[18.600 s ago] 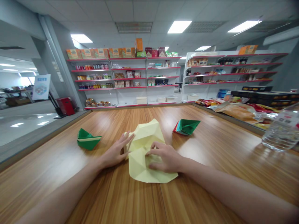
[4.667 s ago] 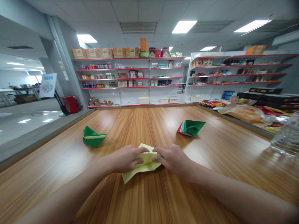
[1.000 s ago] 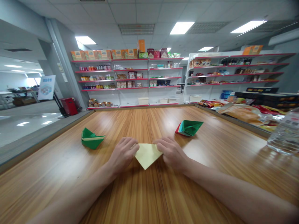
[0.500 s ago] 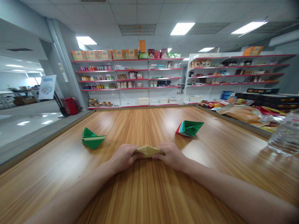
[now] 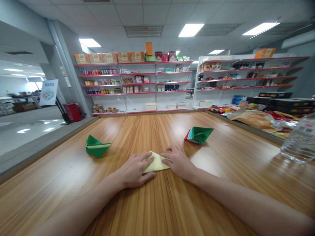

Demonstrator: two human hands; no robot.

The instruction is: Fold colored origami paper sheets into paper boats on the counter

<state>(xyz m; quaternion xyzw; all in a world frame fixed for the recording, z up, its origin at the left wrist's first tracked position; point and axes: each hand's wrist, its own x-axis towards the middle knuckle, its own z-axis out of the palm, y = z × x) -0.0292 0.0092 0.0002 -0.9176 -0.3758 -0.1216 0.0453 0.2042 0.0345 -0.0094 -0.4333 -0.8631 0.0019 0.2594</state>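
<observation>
A folded piece of pale yellow paper lies flat on the wooden table, between my two hands. My left hand rests over its left side, fingers spread and laid on the paper, thumb on the wood. On the right side, the fingertips of my right hand press down on the paper, with the fingers apart. Farther left sits a green folded paper boat with a pale yellow layer inside. To the right stands a stack of nested paper boats, green innermost, with blue and red layers showing.
A clear plastic bottle stands at the table's right edge. Beyond that edge lie snack bags and stacked dark boxes. Shelves of goods line the back, and a red box stands on the floor at left.
The yellow paper was pinched between both hands and raised at its middle; now it lies flat. My fingers have loosened and spread out on top of it.
</observation>
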